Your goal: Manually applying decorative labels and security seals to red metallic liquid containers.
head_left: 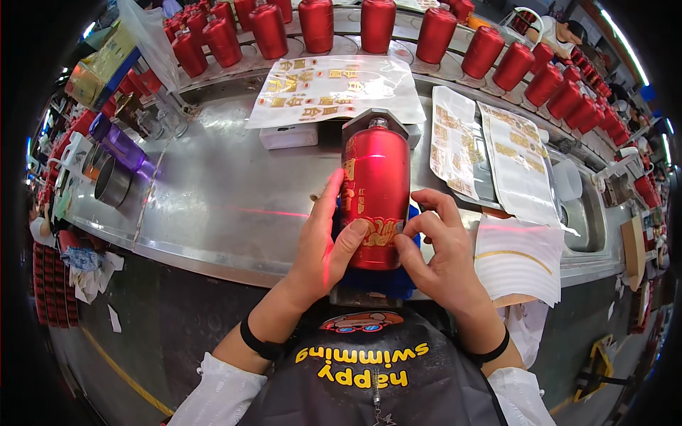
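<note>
A shiny red bottle (380,174) with gold lettering and a gold pattern low on its side lies tilted in front of me, its neck pointing away. My left hand (323,238) is closed round its left side, the thumb pressing near the gold pattern. At the lower right, my right hand (437,248) has thumb and forefinger pinched at the pattern's edge, other fingers curled. A small piece, perhaps a decal edge, shows at those fingertips, too small to make out. Beneath the bottle are a dark angular holder (403,126) and a blue cloth (405,284).
Sheets of gold decals (334,89) lie beyond the bottle, with more decal sheets (522,156) at right. Red bottles (316,25) line a conveyor at the back. A purple water bottle (117,142) and metal pot (112,181) stand left; a sink (590,220) is right. White sheets (515,259) overhang the edge.
</note>
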Motion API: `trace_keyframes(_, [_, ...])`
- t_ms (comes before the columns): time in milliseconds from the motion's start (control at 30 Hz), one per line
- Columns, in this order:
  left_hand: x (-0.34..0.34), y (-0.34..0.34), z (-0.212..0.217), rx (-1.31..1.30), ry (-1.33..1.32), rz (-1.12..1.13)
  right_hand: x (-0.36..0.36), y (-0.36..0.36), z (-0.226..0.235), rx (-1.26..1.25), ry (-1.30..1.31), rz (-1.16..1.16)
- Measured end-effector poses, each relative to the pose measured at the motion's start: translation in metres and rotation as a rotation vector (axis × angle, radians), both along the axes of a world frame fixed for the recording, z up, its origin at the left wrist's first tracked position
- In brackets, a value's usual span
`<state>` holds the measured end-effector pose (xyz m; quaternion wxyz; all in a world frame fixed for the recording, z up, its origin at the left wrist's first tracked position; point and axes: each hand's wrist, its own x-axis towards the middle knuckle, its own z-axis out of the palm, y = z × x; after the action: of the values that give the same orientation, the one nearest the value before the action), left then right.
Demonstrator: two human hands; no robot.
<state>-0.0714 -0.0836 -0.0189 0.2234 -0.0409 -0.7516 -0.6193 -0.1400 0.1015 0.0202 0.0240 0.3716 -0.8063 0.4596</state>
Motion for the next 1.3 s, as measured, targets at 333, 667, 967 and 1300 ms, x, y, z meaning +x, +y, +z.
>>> trace_keyframes(333, [-0.002,0.002,0.005,0.104,-0.039,-0.020,-0.010,0.012,-0.019,-0.155,-0.234,0.074])
trace_keyframes(667, [-0.004,0.006,0.007,0.164,-0.115,-0.002,-0.012,0.006,-0.025,-0.221,-0.331,0.043])
trace_keyframes(967, [-0.005,0.009,0.010,0.147,-0.165,-0.003,-0.014,0.004,-0.029,-0.226,-0.268,0.037])
trace_keyframes(1300, [-0.004,0.007,0.008,0.151,-0.142,-0.006,-0.013,0.003,-0.031,-0.228,-0.260,0.031])
